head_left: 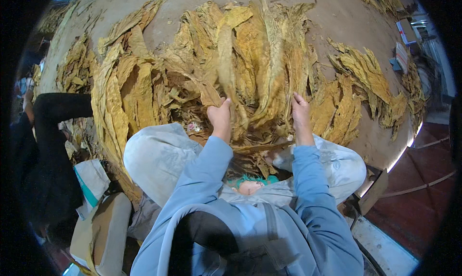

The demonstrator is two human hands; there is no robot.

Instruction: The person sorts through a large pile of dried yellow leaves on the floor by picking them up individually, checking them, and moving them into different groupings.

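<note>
A brown dusty floor (337,16) fills the view, and most of it, from nine o'clock round to three o'clock, is covered by a broad heap of dried leaves (159,78). The leaves are yellow to tan, long and strap-shaped, wrinkled and papery, with curled edges; most lie with their long axes running from six toward twelve o'clock. A smaller spread of the same leaves (365,78) lies at two to three o'clock, just beside the main heap.

At the lower middle are the person's knees in pale grey trousers (159,155), with both forearms in blue sleeves (202,170) rising from six o'clock toward the centre. At nine o'clock sits another person in dark clothing (53,131), well apart from the hands.

The left hand (220,117) is raised just left of centre, its fingers closed around the lower end of a long yellow leaf (226,59). That leaf stands nearly upright in the view, its long axis pointing to twelve o'clock, its tip a little blurred above the heap. The right hand (301,114) is raised just right of centre, fingers straight and close together, pointing to twelve o'clock and touching the hanging leaves there; whether it grips one I cannot tell.

A small stack of boxes (406,32) sits at two o'clock near the rim.
</note>
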